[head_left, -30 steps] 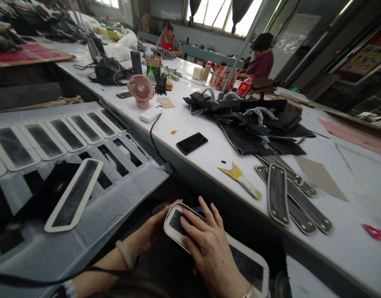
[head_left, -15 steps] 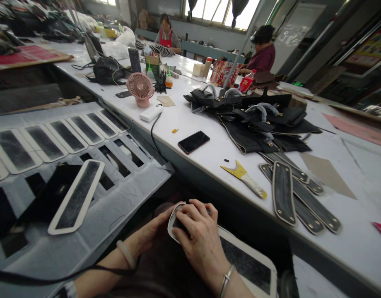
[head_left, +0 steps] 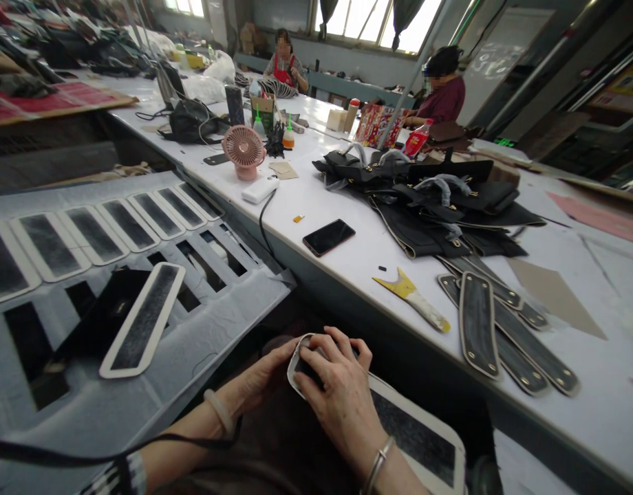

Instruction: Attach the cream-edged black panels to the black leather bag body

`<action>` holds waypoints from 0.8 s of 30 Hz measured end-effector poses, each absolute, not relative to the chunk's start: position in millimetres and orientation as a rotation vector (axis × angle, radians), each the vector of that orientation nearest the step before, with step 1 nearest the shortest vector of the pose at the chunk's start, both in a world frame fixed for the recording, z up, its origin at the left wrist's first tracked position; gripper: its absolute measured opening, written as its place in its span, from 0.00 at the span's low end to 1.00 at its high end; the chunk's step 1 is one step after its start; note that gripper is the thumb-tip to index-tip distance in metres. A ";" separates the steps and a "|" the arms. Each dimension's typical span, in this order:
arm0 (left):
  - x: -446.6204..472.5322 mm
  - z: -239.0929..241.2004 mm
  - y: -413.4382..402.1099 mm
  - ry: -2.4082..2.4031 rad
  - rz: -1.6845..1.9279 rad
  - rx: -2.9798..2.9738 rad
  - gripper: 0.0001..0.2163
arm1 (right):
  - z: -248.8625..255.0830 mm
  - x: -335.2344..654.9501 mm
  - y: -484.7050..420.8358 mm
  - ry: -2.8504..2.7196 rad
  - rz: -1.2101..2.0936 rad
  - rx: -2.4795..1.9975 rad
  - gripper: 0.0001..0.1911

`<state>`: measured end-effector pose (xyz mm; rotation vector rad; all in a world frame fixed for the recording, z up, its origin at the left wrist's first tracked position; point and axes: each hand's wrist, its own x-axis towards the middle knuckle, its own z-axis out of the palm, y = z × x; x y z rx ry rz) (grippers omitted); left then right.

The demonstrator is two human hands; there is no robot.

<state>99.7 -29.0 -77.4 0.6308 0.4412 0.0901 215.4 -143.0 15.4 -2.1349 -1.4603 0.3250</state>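
A long panel with rounded corners, a pale border and a dark, scuffed middle lies across my lap. My left hand grips its far left end from the side, with the fingertips hidden behind the edge. Over the same end, my right hand presses down with bent fingers and covers much of the surface. Between the hands, the panel's pale rim appears curved upward. Whether the end under my fingers and the part right of my wrist are one piece, I cannot tell for certain.
Similar panels line a grey slotted rack on the left; one loose panel lies askew there. On the white table are a phone, a yellow-and-white tool, black bag pieces, dark straps and a pink fan. Two people sit beyond.
The whole view has shifted slightly, so things sit a little further right. Both hands keep their hold on the panel's end, with only slight finger movement.
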 end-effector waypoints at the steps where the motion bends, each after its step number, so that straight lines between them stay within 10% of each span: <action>1: 99.8 -74.0 -29.5 0.441 0.093 0.639 0.18 | 15.5 215.1 -143.2 -1.464 0.329 -2.141 0.12; 24: 96.9 -27.2 -25.8 0.671 0.059 1.105 0.24 | 18.8 211.3 -145.8 -1.387 0.293 -2.124 0.19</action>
